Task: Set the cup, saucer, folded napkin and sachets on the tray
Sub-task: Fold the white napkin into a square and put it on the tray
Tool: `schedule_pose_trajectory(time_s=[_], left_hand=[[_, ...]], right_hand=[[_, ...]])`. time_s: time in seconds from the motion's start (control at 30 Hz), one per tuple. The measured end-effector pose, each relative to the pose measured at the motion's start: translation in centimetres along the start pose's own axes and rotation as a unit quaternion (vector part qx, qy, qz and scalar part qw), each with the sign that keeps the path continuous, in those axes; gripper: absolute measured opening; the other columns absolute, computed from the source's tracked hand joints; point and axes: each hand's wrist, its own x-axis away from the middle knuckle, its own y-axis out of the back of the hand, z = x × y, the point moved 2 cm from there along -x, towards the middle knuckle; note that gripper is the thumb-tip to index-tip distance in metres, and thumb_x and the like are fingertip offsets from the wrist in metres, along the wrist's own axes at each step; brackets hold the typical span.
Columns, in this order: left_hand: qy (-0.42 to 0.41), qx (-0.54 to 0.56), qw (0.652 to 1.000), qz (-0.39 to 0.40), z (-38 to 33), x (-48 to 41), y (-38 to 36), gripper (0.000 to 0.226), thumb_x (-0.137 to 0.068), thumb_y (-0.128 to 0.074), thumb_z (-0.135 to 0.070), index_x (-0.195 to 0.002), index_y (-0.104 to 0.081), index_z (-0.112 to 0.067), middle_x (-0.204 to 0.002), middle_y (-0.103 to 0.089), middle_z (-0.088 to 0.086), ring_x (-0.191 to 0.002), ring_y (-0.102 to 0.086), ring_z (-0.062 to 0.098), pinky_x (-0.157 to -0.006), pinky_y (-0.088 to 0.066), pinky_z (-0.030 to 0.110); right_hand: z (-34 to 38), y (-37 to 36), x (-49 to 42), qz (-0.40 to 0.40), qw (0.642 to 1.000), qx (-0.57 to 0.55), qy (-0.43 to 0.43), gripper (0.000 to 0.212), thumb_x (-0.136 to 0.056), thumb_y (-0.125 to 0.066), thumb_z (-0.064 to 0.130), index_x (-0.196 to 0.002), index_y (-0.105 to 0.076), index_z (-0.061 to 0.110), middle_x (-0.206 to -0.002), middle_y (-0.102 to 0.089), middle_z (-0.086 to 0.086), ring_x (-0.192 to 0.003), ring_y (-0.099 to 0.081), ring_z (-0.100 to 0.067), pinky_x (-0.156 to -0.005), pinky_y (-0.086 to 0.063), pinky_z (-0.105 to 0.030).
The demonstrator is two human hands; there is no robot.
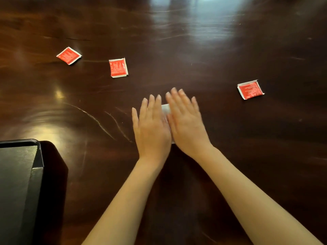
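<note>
here, a black tray (38,156) sits at the table's (230,50) left edge, with two red sachets (69,55) (118,67) farther back. the left hand (152,128) and right hand (185,124) lie flat with fingers spread, gripping nothing, pressing a white napkin (165,108); a third sachet (250,90) lies right.

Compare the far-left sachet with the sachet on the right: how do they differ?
The far-left sachet lies farther from the hands, turned like a diamond; the right sachet lies nearer them, more square-on. The far-left one is on the tray's side. Both are red, white-edged, flat on the table.
</note>
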Motion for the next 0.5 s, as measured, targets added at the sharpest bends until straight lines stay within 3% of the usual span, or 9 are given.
schedule_pose_trajectory(time_s=[0.07, 0.13, 0.33, 0.5], left_hand=[[0.002, -0.058, 0.998, 0.040, 1.1, 0.2, -2.2, 0.055, -0.093, -0.016, -0.030, -0.143, -0.033, -0.014, -0.152, -0.033, 0.006, -0.144, -0.020, 0.023, -0.118, -0.010, 0.047], [-0.003, -0.094, 0.994, 0.051, 2.0, 0.3, -3.0, 0.055, -0.095, -0.015, -0.032, -0.146, -0.026, -0.016, -0.156, -0.025, 0.005, -0.146, -0.013, 0.023, -0.118, -0.007, 0.047], [-0.033, -0.181, 0.977, 0.112, 3.7, 0.3, -2.4, 0.060, -0.093, -0.001, -0.043, -0.149, -0.002, -0.020, -0.160, -0.004, -0.001, -0.147, 0.001, 0.018, -0.115, 0.008, 0.049], [-0.042, -0.183, 0.974, 0.125, 3.8, 0.0, -2.4, 0.063, -0.091, 0.001, -0.045, -0.149, 0.002, -0.021, -0.160, 0.001, -0.003, -0.147, 0.005, 0.017, -0.113, 0.013, 0.047]], right_hand=[[-0.7, -2.0, -0.1, 0.066, 0.994, 0.075, 0.038, 0.058, -0.095, -0.008, 0.037, -0.147, -0.016, 0.014, -0.158, -0.013, -0.005, -0.146, -0.002, -0.018, -0.119, -0.005, -0.044], [-1.8, -2.7, -0.1, 0.078, 0.990, 0.112, 0.042, 0.057, -0.096, -0.008, 0.037, -0.148, -0.013, 0.014, -0.158, -0.011, -0.004, -0.146, -0.001, -0.018, -0.119, -0.006, -0.044], [-2.5, -2.2, -0.1, 0.094, 0.987, 0.116, 0.064, 0.057, -0.097, -0.014, 0.041, -0.148, -0.007, 0.015, -0.159, -0.005, -0.001, -0.145, 0.004, -0.013, -0.119, 0.002, -0.038], [-4.2, -1.1, 0.4, 0.099, 0.987, 0.115, 0.051, 0.057, -0.096, -0.012, 0.037, -0.148, -0.003, 0.017, -0.158, 0.000, 0.001, -0.145, 0.005, -0.010, -0.118, 0.006, -0.036]])
